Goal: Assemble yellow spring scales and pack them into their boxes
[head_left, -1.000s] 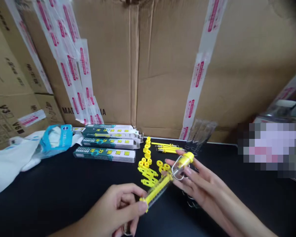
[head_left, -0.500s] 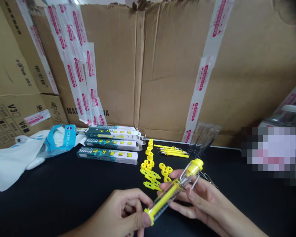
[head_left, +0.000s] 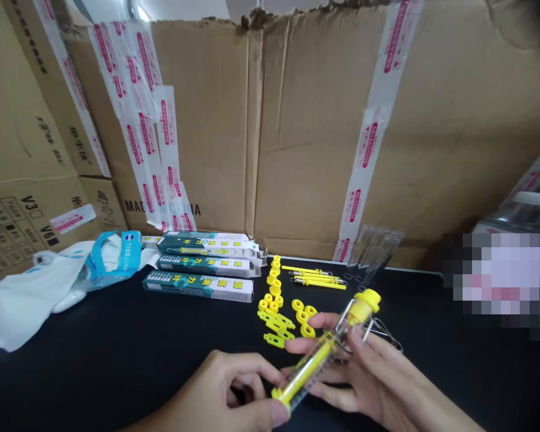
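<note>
A clear tube with a yellow inner scale and yellow end cap [head_left: 328, 348] lies slanted between both hands over the black table [head_left: 117, 354]. My left hand [head_left: 234, 396] pinches its lower yellow end between thumb and fingers. My right hand [head_left: 364, 372] holds the upper part, fingers closed round the tube near a wire hook. Small yellow rings and flat yellow strips [head_left: 281, 312] lie just beyond the hands.
Three long green-and-white boxes [head_left: 202, 264] lie at the back centre, beside yellow rods with springs [head_left: 317, 277] and clear sleeves [head_left: 373, 246]. White and blue plastic bags [head_left: 63, 276] sit at the left. Taped cardboard cartons [head_left: 297, 120] wall the table's far side.
Both hands and the tube have drifted lower and slightly right in view. My right hand closed further round the tube's upper part, and the view tilted up a little.
</note>
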{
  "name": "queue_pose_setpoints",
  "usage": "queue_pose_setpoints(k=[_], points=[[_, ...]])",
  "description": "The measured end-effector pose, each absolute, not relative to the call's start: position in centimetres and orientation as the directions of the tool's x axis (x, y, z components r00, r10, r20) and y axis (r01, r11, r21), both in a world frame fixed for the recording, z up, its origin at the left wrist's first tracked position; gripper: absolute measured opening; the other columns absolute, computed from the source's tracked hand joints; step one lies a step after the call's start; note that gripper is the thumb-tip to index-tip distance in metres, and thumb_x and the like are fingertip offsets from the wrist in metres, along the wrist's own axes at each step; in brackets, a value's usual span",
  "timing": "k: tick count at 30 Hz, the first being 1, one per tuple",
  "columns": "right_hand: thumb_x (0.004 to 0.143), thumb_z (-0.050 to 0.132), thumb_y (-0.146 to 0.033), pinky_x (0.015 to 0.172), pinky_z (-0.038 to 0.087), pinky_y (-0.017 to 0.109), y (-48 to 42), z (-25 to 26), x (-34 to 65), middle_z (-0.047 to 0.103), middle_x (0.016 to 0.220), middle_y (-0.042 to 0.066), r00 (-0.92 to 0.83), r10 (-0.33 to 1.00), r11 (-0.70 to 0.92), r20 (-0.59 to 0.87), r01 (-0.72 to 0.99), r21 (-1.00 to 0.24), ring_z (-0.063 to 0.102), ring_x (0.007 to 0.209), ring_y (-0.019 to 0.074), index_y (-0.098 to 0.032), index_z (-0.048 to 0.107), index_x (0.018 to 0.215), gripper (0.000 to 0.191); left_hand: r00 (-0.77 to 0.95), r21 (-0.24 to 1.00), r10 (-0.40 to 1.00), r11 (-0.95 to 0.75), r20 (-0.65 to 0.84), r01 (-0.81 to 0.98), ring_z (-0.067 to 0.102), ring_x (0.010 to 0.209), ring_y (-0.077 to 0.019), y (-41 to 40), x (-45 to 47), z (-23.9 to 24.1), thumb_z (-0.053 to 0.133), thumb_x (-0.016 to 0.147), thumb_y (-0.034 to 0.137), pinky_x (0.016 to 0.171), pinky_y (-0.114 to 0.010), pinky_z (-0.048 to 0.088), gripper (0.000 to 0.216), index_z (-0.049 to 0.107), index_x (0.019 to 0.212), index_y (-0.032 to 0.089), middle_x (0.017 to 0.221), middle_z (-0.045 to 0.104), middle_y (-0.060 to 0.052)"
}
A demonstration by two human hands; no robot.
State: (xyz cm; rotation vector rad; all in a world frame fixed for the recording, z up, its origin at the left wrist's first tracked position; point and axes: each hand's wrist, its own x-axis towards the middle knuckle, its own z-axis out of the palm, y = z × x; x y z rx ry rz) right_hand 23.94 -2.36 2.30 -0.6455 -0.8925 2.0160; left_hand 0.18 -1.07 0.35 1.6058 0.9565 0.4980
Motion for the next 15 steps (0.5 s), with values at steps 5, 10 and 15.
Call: queue_pose_setpoints(k=[5, 10, 15], points=[[0.087, 0.068, -0.054, 0.100, 0.047, 0.051, -2.3, 2.2, 23.9, 0.077, 0.115, 0.011, -0.512, 0.845, -0.430, -0.156, -0.475, -0.768, 0.072, 0.107, 0.0336, -0.023, 0.065, 0.108, 0.038, 0.615, 0.909, 0.788, -0.234, -0.031, 0.345, 0.057, 0.051, -0.0106, -1.2, -0.3, 0.0, 0.067, 0.087, 0.041, 0.043, -0.018, 0.037, 0.028, 0.078, 0.101, 0.020, 0.070, 0.072, -0.002], [0.079, 0.075, -0.057, 0.093, 0.051, 0.049, -2.0, 2.9, 24.4, 0.080, 0.107, 0.007, -0.463, 0.852, -0.468, -0.244, -0.469, -0.749, 0.075, 0.101, 0.0363, -0.024, 0.062, 0.102, 0.042, 0.521, 0.519, 0.643, -0.764, 0.561, 0.383, 0.063, 0.071, -0.0143, 0.7, -2.3, 0.2, 0.057, 0.098, 0.023, 0.064, -0.023, 0.048, 0.017, 0.074, 0.099, 0.021, 0.079, 0.072, -0.001], [0.072, 0.080, -0.059, 0.089, 0.052, 0.048, -1.8, 3.7, 24.8, 0.081, 0.100, 0.007, -0.390, 0.870, -0.469, -0.302, -0.462, -0.753, 0.076, 0.096, 0.0373, -0.025, 0.061, 0.101, 0.048, 0.565, 0.021, 0.578, -0.710, 0.589, 0.704, 0.054, 0.119, -0.0295, 5.2, -5.6, 1.4, 0.052, 0.102, 0.031, 0.100, -0.048, 0.041, 0.029, 0.059, 0.127, 0.019, 0.124, 0.064, -0.012]])
